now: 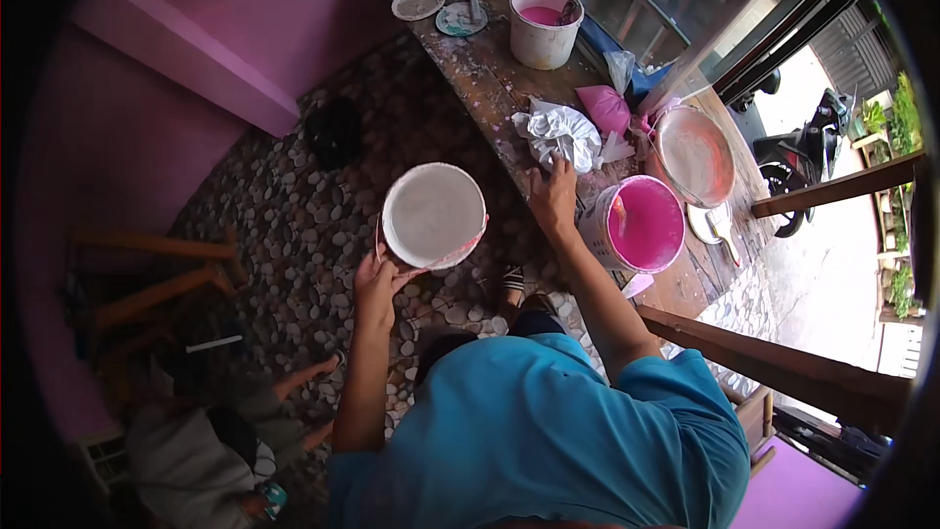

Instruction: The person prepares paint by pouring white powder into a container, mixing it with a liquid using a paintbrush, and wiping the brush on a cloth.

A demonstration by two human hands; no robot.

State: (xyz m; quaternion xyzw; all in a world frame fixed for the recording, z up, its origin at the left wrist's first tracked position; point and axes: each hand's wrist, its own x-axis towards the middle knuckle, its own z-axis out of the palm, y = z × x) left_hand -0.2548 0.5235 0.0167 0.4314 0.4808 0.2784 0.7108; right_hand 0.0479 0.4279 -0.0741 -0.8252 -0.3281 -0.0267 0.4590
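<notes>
My left hand [374, 284] is closed on a white bucket [433, 214] at its near left side, where a thin reddish handle loops along the rim. The bucket is pale grey-white inside and hangs above the floor, left of the table. Over the table's edge, my right hand [555, 194] reaches toward a crumpled white plastic bag [556, 133], thumb and fingers apart. Whether a fingertip touches the bag I cannot tell. Just right of that forearm stands a white bucket of bright pink paint [646, 223].
On the wooden table [494, 88] are a tied pink bag [604, 110], a paint-smeared tub [693, 157], a brush [723, 233] on a lid and another pink-paint bucket [545, 29]. A person [196, 451] sits low at the left, near a wooden stool [162, 279].
</notes>
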